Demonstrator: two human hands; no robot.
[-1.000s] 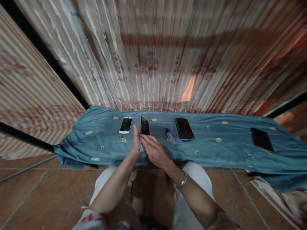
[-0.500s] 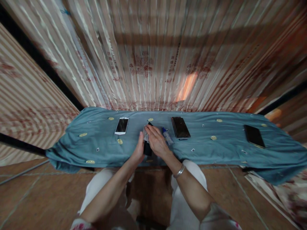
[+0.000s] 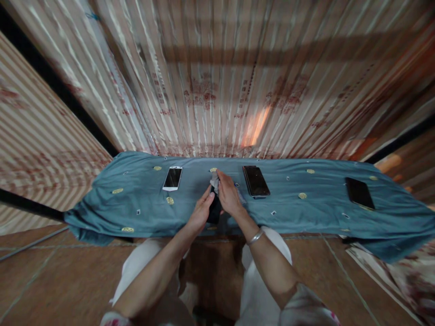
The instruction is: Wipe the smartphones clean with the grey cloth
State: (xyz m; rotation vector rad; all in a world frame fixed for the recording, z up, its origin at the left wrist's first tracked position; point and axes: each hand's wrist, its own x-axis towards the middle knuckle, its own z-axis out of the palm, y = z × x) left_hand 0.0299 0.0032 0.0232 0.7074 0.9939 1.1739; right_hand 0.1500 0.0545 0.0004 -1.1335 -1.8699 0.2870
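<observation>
"Left hand (image 3: 199, 213) first: how is it set?"

"Closed on a dark phone (image 3: 215, 210), with the thumb laid over its face. The phone is held toward the near edge of the cloth-covered worktop (image 3: 306, 218), around the middle of its length; whether it is also rested on the surface cannot be told."

"And the right hand (image 3: 229, 194)?"

"Its fingers are set together against a grey rag (image 3: 214, 181) at the phone's far end; whether the rag is gripped cannot be told."

"What could go wrong?"

"If the left thumb is eased under a push from the rag, the phone could be twisted loose and, over the near edge, dropped onto the tiled floor (image 3: 84, 280)."

"Anything else?"

"A bottle or tube (image 3: 241, 195), partly hidden beside the right hand, could be knocked by a wide sweep toward the stacked phones (image 3: 257, 182). Less risk is judged for the white phone (image 3: 172, 178), set nearer the left edge."
</observation>
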